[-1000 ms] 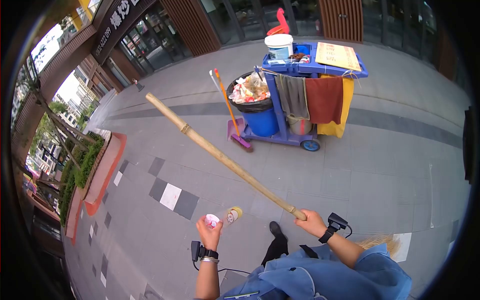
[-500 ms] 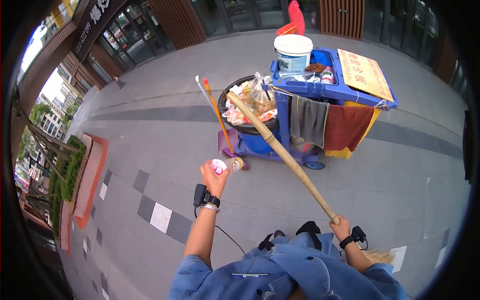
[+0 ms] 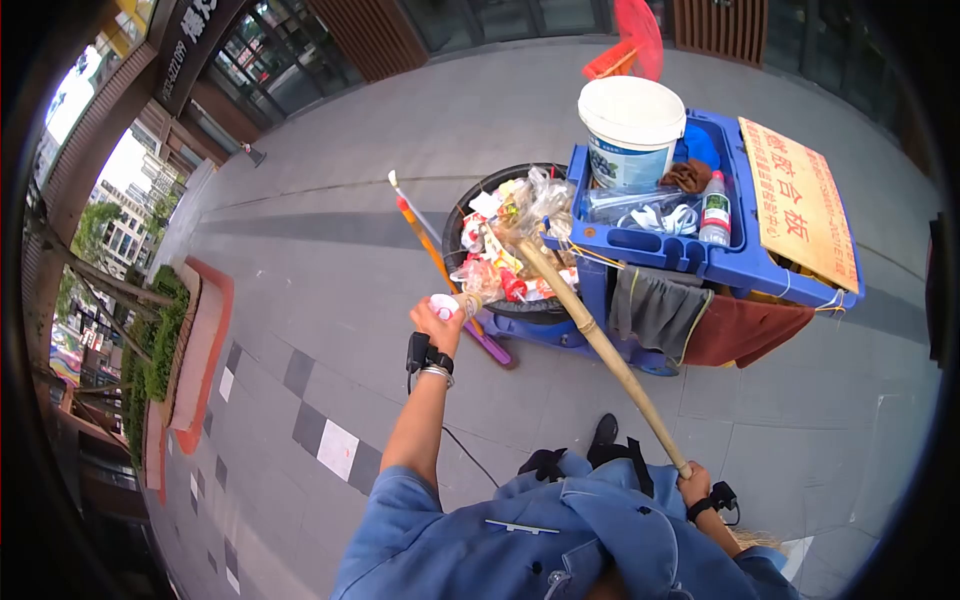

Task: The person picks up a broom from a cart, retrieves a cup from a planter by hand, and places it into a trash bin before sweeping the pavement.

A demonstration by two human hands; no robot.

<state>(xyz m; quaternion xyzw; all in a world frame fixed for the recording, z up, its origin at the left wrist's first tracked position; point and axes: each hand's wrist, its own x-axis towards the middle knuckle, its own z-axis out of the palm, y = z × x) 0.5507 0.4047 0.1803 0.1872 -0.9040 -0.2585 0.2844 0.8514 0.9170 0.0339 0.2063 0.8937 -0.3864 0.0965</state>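
Observation:
My left hand (image 3: pixel 435 330) is closed around a white paper cup (image 3: pixel 442 307), its open mouth facing me. A second, brownish cup (image 3: pixel 469 303) sits against it on the far side, also in that grip. Both are just in front of the black-lined trash bin (image 3: pixel 452 232), which is heaped with plastic bags and litter (image 3: pixel 512 240). My right hand (image 3: pixel 692 486) is wrapped round a long bamboo-handled broom (image 3: pixel 610 355). Its pole slants up toward the bin; straw bristles (image 3: pixel 765 540) show behind my arm.
A blue cleaning cart (image 3: pixel 660 245) carries a white bucket (image 3: pixel 630 130), a bottle (image 3: pixel 715 210), a cardboard sign (image 3: pixel 800 205) and hanging rags (image 3: pixel 745 328). An orange-handled tool (image 3: pixel 428 238) leans beside the bin. A planter (image 3: pixel 195 350) borders the paving at left.
The cart and bin are nearer and larger in view. My left hand with the cups is now close to the bin's near edge. Both hands keep their holds.

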